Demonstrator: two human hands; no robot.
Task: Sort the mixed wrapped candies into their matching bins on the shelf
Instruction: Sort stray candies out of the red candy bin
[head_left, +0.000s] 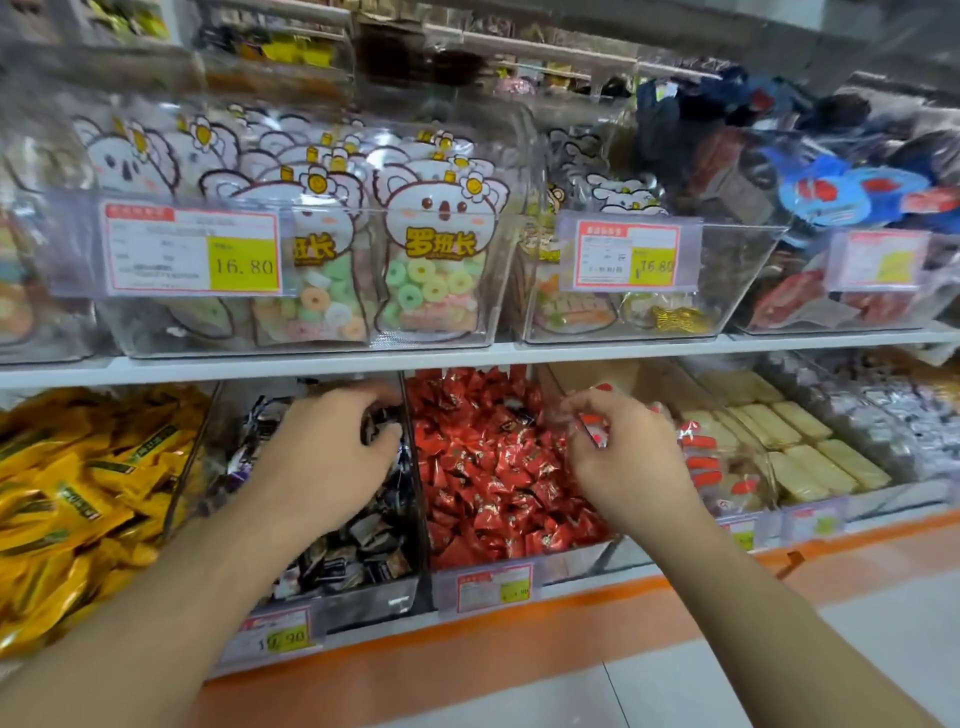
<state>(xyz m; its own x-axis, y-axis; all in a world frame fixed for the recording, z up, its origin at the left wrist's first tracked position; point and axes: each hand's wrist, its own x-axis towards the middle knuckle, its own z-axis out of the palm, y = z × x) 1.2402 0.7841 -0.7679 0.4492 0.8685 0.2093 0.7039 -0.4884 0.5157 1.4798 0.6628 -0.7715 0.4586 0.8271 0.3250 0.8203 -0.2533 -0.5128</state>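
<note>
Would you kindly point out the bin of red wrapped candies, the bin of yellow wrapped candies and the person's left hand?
bin of red wrapped candies (488, 467): head view, middle of the red pile.
bin of yellow wrapped candies (78, 483): head view, middle of the yellow pile.
left hand (324, 457): head view, back of the hand.

White shelf (311, 366) carries clear candy bins (670, 332).

Both hands reach forward, left hand (324, 457) and right hand (623, 457) seemingly curled.

clear glossy plastic bins (415, 467) at lower centre hold shiny crinkled foil-like red candies (488, 467) and dark candies (358, 551); lower left, glossy yellow wrappers (78, 493). upper shelf pouches (436, 260) look smooth, glossy plastic; price tags (192, 252) look like paper.
</note>
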